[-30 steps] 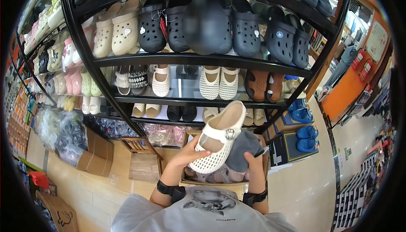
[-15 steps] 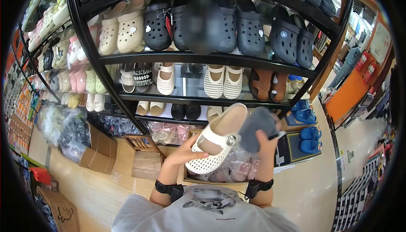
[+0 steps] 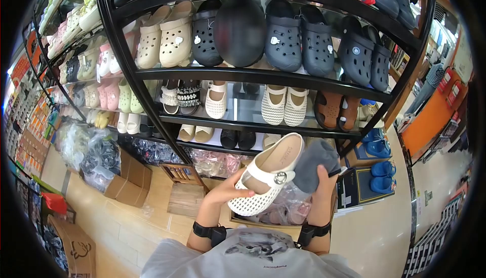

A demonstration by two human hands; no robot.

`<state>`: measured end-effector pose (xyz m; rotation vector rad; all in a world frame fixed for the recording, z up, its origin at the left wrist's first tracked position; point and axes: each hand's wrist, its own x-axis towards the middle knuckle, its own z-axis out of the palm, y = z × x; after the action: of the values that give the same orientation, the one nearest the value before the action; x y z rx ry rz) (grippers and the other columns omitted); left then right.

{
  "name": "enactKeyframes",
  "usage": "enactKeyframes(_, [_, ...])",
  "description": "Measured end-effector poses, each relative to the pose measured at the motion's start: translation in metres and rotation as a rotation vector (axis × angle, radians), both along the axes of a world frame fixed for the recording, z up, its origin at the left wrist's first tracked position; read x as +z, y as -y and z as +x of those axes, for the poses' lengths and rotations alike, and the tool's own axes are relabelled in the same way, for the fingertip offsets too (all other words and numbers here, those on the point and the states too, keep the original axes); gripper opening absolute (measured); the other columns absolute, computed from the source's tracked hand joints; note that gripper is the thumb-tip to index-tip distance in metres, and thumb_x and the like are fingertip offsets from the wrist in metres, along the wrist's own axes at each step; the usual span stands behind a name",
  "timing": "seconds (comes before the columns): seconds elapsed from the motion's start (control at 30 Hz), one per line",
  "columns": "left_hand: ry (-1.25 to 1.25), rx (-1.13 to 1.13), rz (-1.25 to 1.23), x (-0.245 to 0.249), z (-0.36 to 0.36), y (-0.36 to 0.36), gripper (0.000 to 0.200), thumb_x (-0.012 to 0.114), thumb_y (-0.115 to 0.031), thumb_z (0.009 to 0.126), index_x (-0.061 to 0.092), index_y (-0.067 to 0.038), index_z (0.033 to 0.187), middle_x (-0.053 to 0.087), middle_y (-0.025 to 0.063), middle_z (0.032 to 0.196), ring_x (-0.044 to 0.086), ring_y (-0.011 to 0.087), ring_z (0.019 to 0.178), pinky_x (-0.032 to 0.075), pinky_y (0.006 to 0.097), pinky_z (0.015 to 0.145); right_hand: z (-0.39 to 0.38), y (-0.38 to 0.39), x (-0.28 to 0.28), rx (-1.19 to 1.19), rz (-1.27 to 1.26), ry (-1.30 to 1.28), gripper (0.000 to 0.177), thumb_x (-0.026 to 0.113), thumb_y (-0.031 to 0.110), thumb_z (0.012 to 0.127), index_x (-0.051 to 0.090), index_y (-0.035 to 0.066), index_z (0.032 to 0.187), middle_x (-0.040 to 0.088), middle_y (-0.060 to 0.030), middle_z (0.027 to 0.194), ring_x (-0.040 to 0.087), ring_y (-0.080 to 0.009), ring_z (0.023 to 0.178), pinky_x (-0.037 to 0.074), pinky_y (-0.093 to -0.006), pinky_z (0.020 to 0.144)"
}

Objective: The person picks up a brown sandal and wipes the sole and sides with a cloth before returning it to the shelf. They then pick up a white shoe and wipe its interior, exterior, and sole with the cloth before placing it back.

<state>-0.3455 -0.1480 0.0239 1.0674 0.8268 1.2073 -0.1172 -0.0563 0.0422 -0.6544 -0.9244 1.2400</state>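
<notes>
A cream perforated Mary Jane shoe is gripped around its toe end by my left hand, heel pointing up and away. Its strap carries a round metallic buckle, and the beige insole faces up. My right hand is closed around a bunched dark grey cloth, thumb lying on top. The cloth sits right beside the heel and strap, overlapping the shoe's edge in this view. Both hands are in front of the lower shelves, above an open carton of plastic-wrapped pink shoes.
A black-framed shoe rack stands ahead, holding dark clogs, beige clogs and cream shoes. At left are a wooden chair and a cardboard box. Blue sandals rest on boxes at right.
The view has turned slightly, so the rack appears further right. The cloth, blurred before, looks sharper and slightly lower beside the shoe. Both hands keep their holds.
</notes>
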Motion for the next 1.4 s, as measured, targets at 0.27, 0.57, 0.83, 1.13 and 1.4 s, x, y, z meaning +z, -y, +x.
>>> enactKeyframes(0.27, [0.064, 0.124, -0.013, 0.000, -0.002, 0.003, 0.076, 0.070, -0.007, 0.065, 0.029, 0.000, 0.129, 0.043, 0.0100, 0.124, 0.040, 0.0173, 0.113, 0.032, 0.0314, 0.094, 0.000, 0.023, -0.009, 0.296, -0.102, 0.117, 0.058, 0.065, 0.015, 0.068, 0.040, 0.000, 0.118, 0.051, -0.0079, 0.107, 0.050, -0.0161, 0.096, 0.039, -0.0281, 0.085])
enactKeyframes(0.57, [0.016, 0.039, -0.007, -0.001, 0.005, 0.005, 0.075, 0.071, -0.012, 0.067, 0.030, 0.001, 0.128, 0.043, 0.0113, 0.123, 0.039, 0.0182, 0.113, 0.031, 0.0319, 0.095, 0.003, 0.015, 0.002, 0.044, -0.035, -0.029, 0.056, 0.063, 0.012, 0.069, 0.038, 0.003, 0.119, 0.050, -0.0096, 0.109, 0.050, -0.0179, 0.098, 0.040, -0.0296, 0.085])
enactKeyframes(0.83, [0.399, 0.263, -0.202, -0.026, 0.006, 0.007, 0.070, 0.066, -0.005, 0.069, 0.029, 0.000, 0.129, 0.048, 0.0118, 0.118, 0.049, 0.0198, 0.105, 0.041, 0.0316, 0.086, -0.004, 0.038, -0.016, 0.547, -0.104, 0.369, 0.058, 0.068, 0.011, 0.069, 0.039, 0.003, 0.119, 0.050, -0.0062, 0.108, 0.047, -0.0144, 0.101, 0.038, -0.0283, 0.086])
enactKeyframes(1.13, [-0.115, -0.009, -0.033, -0.013, -0.009, 0.021, 0.064, 0.067, -0.011, 0.072, 0.035, 0.003, 0.125, 0.047, 0.0113, 0.119, 0.043, 0.0179, 0.109, 0.033, 0.0300, 0.092, 0.006, -0.001, 0.030, 0.324, -0.132, 0.135, 0.061, 0.072, 0.007, 0.062, 0.042, 0.003, 0.114, 0.052, -0.0078, 0.105, 0.047, -0.0157, 0.099, 0.037, -0.0289, 0.086])
enactKeyframes(1.4, [-0.511, -0.001, 0.207, 0.000, 0.002, 0.021, 0.057, 0.065, -0.010, 0.072, 0.041, 0.000, 0.123, 0.050, 0.0128, 0.117, 0.047, 0.0192, 0.107, 0.036, 0.0292, 0.090, -0.008, 0.013, 0.036, 0.481, 0.256, 0.845, 0.058, 0.074, 0.015, 0.061, 0.049, 0.003, 0.111, 0.054, -0.0109, 0.105, 0.050, -0.0196, 0.100, 0.038, -0.0304, 0.086])
